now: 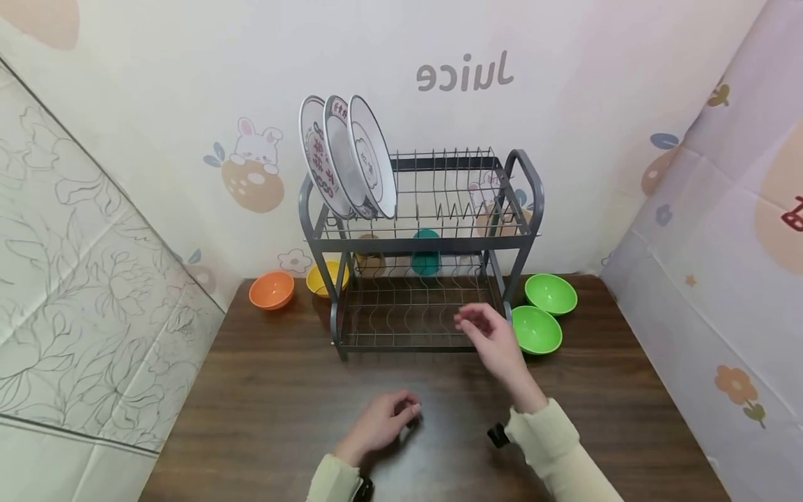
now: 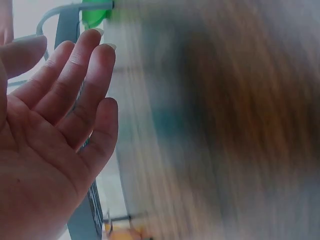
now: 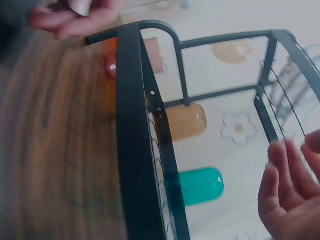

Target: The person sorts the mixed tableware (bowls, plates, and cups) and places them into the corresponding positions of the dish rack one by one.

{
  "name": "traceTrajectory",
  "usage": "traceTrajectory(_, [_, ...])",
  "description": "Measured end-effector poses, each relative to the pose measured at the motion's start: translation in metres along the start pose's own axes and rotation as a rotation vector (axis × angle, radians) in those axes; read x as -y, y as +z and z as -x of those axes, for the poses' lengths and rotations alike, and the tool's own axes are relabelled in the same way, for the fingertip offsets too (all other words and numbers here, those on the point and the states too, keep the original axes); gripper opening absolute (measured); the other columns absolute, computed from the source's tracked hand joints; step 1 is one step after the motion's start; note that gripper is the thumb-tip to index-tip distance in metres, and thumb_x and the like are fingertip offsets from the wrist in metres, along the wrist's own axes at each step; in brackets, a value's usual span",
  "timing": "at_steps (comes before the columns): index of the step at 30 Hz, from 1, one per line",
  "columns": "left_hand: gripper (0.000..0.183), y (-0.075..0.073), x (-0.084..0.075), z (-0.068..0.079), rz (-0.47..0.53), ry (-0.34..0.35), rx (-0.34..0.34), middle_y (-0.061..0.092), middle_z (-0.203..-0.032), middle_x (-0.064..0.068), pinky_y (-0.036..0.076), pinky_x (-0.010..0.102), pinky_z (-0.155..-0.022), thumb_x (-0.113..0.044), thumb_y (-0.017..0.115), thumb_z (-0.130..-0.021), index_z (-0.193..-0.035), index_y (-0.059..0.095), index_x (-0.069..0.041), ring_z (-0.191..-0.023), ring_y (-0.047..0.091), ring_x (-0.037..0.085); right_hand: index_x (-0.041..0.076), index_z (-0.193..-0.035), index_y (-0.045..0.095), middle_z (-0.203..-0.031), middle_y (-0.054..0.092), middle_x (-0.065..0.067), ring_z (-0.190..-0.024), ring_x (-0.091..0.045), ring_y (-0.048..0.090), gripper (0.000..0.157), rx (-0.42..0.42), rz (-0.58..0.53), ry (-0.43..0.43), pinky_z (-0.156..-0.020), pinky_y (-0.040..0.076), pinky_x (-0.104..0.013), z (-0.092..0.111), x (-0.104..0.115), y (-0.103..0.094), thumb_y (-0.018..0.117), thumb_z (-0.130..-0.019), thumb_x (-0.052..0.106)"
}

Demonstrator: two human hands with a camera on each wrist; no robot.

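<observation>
My right hand [image 1: 495, 345] hangs before the front right of a dark two-tier dish rack [image 1: 420, 244], fingers loosely bent and holding nothing. Lower and to the left, my left hand [image 1: 384, 422] is over the table, near its surface, also holding nothing. The left wrist view shows that palm [image 2: 55, 135] and its relaxed fingers. Three white plates with red and grey print, the rightmost plate [image 1: 372, 159] among them, stand on edge at the left of the upper tier. The lower tier bears no dishes in the head view.
Two green bowls, the nearer green bowl [image 1: 537, 330] included, sit right of the rack. An orange bowl [image 1: 272, 291] and a yellow bowl [image 1: 323, 279] are at the left. Behind the rack are a teal cup [image 3: 200, 186] and a tan cup [image 3: 186, 122]. Printed cloth walls border the brown table [image 1: 251, 418].
</observation>
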State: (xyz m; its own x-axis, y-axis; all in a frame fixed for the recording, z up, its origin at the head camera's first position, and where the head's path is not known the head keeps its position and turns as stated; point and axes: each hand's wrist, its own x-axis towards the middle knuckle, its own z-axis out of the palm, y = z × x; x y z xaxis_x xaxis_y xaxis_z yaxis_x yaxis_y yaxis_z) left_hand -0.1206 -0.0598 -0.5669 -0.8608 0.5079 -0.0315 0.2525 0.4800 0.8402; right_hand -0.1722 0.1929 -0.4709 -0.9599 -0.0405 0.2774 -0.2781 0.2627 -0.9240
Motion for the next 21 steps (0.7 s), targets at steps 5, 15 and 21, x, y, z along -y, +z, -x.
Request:
traceTrajectory(5, [0.028,-0.024,0.012,0.005,-0.015,-0.037,-0.069,0.071,-0.098,-0.002,0.051,0.037,-0.082,-0.029,0.056,-0.102,-0.115,0.068,-0.007,-0.087,0.065,0.011,-0.01,-0.108,0.061,-0.093,0.069,-0.021,-0.083,-0.015,0.068,0.013,-0.059,-0.116,0.006,-0.076,0.055,-0.025,0.037,-0.006,-0.018,0.058,-0.099,-0.001])
traceTrajectory(15, [0.023,-0.091,0.035,0.017,-0.121,-0.147,-0.384,0.072,-0.095,-0.002,0.052,0.041,-0.078,-0.029,0.061,-0.1,-0.111,0.07,-0.01,-0.086,0.065,0.013,-0.015,-0.103,0.06,-0.083,0.071,-0.004,-0.077,-0.012,0.069,0.012,-0.239,-0.157,0.083,-0.071,0.055,-0.022,0.081,-0.027,-0.046,0.056,-0.098,-0.004])
traceTrajectory(21, [0.019,-0.121,0.036,0.021,-0.279,-0.235,-0.522,0.071,-0.102,0.003,0.053,0.046,-0.078,-0.028,0.06,-0.101,-0.109,0.07,-0.014,-0.089,0.066,0.02,-0.012,-0.104,0.061,-0.083,0.07,-0.007,-0.078,-0.011,0.068,0.012,-0.259,-0.13,0.158,-0.071,0.054,-0.021,0.095,-0.038,-0.051,0.057,-0.099,-0.002])
